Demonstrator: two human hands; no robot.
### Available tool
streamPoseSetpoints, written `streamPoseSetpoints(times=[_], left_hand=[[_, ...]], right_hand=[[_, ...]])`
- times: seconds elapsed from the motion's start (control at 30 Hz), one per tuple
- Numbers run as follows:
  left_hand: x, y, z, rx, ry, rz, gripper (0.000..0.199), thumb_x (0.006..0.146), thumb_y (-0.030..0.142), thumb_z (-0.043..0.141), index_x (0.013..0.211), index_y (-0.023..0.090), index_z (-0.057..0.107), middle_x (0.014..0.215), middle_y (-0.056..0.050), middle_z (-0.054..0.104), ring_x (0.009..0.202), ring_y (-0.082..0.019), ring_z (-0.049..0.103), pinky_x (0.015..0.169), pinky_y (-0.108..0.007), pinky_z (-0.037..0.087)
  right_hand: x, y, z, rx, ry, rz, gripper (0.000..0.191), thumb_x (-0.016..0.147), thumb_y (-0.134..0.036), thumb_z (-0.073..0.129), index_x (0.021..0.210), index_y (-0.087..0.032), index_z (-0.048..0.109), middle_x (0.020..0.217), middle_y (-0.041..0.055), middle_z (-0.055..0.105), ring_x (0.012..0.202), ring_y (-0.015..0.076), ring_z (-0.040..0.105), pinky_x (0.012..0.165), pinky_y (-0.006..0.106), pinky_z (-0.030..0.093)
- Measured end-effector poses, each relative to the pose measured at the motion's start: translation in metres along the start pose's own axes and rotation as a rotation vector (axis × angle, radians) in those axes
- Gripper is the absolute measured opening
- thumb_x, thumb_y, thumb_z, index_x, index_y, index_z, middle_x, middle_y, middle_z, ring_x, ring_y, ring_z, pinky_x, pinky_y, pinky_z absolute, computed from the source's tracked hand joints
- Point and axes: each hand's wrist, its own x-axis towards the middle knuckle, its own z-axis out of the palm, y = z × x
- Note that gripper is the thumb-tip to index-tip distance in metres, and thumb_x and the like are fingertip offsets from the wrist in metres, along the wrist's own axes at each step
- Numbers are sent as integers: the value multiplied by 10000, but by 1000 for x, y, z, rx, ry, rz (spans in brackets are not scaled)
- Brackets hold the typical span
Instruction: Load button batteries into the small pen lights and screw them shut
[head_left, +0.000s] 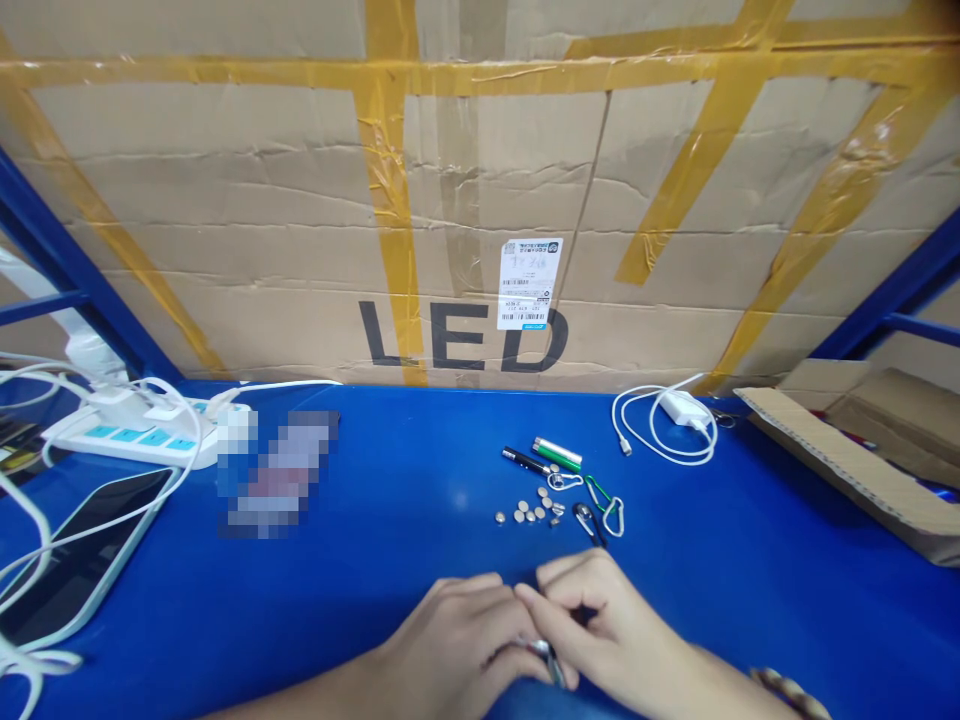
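Note:
My left hand [474, 632] and my right hand [609, 620] meet at the front edge of the blue table, fingers touching. My left fingers are curled around a small shiny curved metal piece [553, 662], mostly hidden by them. The right hand's fingers are closed against the left; whatever they grip is hidden. Just beyond lie several button cells [529, 514], a black penlight-like tube [525, 460] and a green-and-silver cylindrical battery [556, 454]. Beside these are a silver carabiner [613, 516], a green carabiner [598, 492] and a black clip [589, 522].
On the left are a white power strip [135, 440] with tangled cables, a phone [90, 545] and a blurred-out item [281, 475]. A white charger [684, 408] with its cable lies back right, near an open cardboard box [847, 470]. A large taped carton [285, 220] stands behind the blue table [390, 500].

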Motion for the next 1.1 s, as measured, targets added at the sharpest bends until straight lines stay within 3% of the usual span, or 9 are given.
streamPoseSetpoints(times=[0.07,0.2,0.33,0.47,0.6,0.73,0.87,1.1], left_hand=[[1,2,0,-26,-30,-9,105,826,117,578,810,196,644,808,47,686,699,-92,587,679,-153,399],[7,0,1,-149,64,-240,117,771,77,621,754,191,641,745,50,651,683,-77,571,660,-133,393],[10,-6,2,-334,91,-331,66,790,112,585,750,164,593,683,49,634,578,-65,534,576,-137,386],[12,-8,1,-444,141,-427,26,780,154,556,766,145,576,694,19,643,593,-85,554,565,-149,398],[14,-8,1,-435,136,-487,70,742,127,519,763,123,586,691,-10,636,601,-105,552,548,-163,389],[15,-10,1,-422,133,-508,95,727,125,522,783,117,598,622,0,604,560,-94,527,526,-153,376],[13,-10,0,-454,127,-485,112,751,208,547,792,111,584,611,-8,590,572,-106,537,550,-171,383],[14,-17,2,-414,138,-437,308,855,445,434,856,140,485,599,-6,569,595,-124,516,621,-219,369]], right_hand=[[1,1,4,26,7,3,547,928,-307,378,426,-132,506,445,1,480,459,54,457,497,172,362],[4,6,7,49,115,70,548,924,-388,384,450,-135,494,444,0,475,471,63,491,539,176,409],[7,7,5,217,121,197,503,892,-476,404,559,-118,524,564,-1,502,386,39,481,403,151,373],[9,2,3,215,92,187,323,845,-416,508,772,-122,622,702,24,559,422,42,522,386,131,376],[9,4,3,159,85,168,231,784,-353,598,808,-128,643,639,13,562,435,55,531,408,132,393],[8,12,3,192,50,182,245,741,-353,645,816,-119,632,529,-5,544,410,58,508,404,128,388],[9,16,4,297,30,290,334,748,-430,622,848,-111,608,482,-18,511,387,62,482,369,125,377],[18,24,1,442,118,187,468,798,-550,504,909,-108,610,704,24,553,414,43,496,326,110,337]])
